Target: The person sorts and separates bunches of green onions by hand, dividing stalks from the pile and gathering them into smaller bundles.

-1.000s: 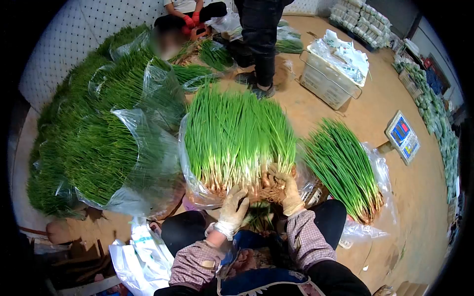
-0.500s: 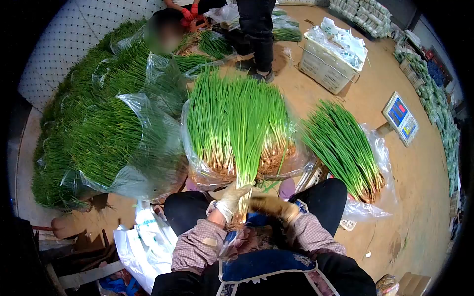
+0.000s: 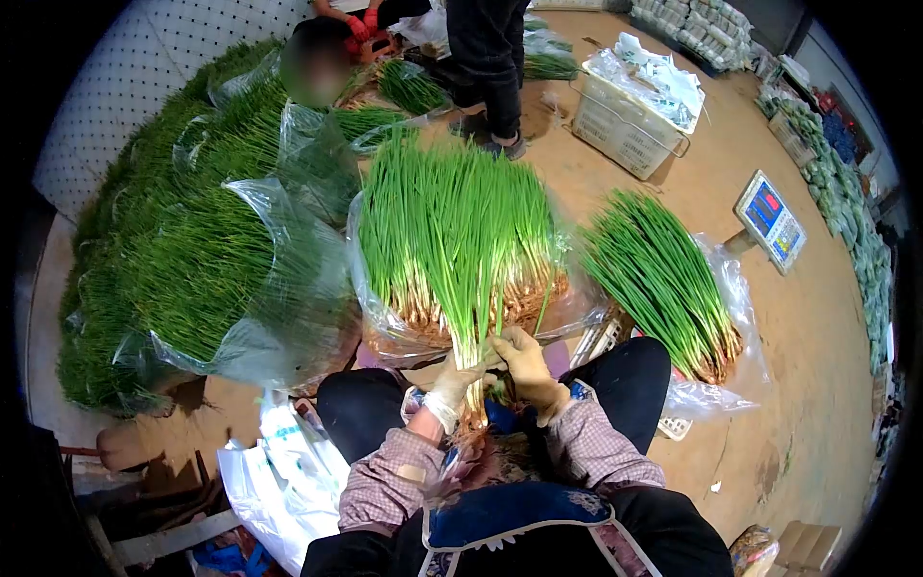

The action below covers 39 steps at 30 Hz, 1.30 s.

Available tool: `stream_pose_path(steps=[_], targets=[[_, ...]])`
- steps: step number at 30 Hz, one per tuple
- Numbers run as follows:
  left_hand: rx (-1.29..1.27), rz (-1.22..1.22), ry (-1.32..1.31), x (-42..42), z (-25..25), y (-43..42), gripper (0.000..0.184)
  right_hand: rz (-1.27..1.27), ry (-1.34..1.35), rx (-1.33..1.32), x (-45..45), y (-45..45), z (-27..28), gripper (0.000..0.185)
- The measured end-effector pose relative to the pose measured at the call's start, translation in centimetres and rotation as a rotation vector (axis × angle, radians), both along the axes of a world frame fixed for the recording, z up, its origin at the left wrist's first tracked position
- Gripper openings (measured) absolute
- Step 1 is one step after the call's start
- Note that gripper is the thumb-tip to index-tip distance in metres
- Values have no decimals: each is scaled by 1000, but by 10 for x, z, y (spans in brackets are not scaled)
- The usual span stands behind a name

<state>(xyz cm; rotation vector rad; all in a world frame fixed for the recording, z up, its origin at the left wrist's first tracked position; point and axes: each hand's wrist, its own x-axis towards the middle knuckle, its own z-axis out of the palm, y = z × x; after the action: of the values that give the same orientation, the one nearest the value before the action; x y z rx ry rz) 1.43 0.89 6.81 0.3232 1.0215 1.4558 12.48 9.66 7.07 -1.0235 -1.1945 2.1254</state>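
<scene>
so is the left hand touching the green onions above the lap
Touching: the head view shows the left hand closed around the green onions near their root end.

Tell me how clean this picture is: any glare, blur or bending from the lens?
Head view: strong wide-angle bending, with the floor curving away at right and black rounded corners; white bag at lower left glares brightly; lower-left corner sinks into shadow; a round patch near the top is blurred out; left hand and right hand look fairly sharp.
</scene>
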Motion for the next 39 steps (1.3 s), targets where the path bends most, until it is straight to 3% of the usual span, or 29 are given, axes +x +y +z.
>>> stream_pose_path(steps=[1,2,4,6,8,10,12,13,14,15,17,18,20,21,23,24,26,27,32,34,35,39], targets=[[-62,8,131,-5,-32,1,41,12,2,134,6,4,-6,18],[-81,18,158,-8,-31,2,42,11,-4,135,9,4,10,18],[-94,69,54,-7,-22,-1,43,-149,115,-104,19,3,47,22],[-83,39,121,-8,-23,-1,44,-139,108,-122,33,0,54,23],[-40,40,55,-6,-12,-1,42,79,268,62,52,-10,33,13],[-37,34,95,-4,-11,1,41,248,-307,571,77,-28,-2,13],[-39,27,185,-2,-11,1,40,454,-460,775,85,-37,-32,19],[-40,27,184,-3,-12,2,40,821,-766,575,76,-27,4,43],[-35,8,209,-3,-12,2,39,823,-765,572,70,-20,-3,43],[-33,-13,233,-4,-13,1,38,525,-320,405,65,-16,-20,42],[-58,-9,196,-1,4,-3,37,225,-143,442,39,1,-5,42],[-76,-3,158,0,10,-2,36,230,-403,652,16,14,27,42],[-21,46,178,3,2,0,35,126,-403,736,-11,24,60,29],[-73,0,187,2,5,1,36,121,-404,737,-21,30,53,29],[-125,-46,199,1,5,2,36,100,-676,1016,-37,41,35,33],[-92,-36,192,1,1,1,37,97,-674,1014,-39,44,32,33],[-65,-24,183,-2,-1,-1,38,242,-448,451,-40,45,37,31],[-27,-22,122,-5,-2,-1,39,185,-346,350,-39,45,32,29],[5,91,-45,-7,6,1,38,137,-323,684,-18,38,10,30],[-16,104,-43,-7,1,4,41,148,-112,408,-11,31,-9,28],[-27,110,-13,-7,-1,5,42,176,30,148,-7,21,16,27],[8,59,79,-13,-33,5,46,154,169,23,9,6,46,23]])
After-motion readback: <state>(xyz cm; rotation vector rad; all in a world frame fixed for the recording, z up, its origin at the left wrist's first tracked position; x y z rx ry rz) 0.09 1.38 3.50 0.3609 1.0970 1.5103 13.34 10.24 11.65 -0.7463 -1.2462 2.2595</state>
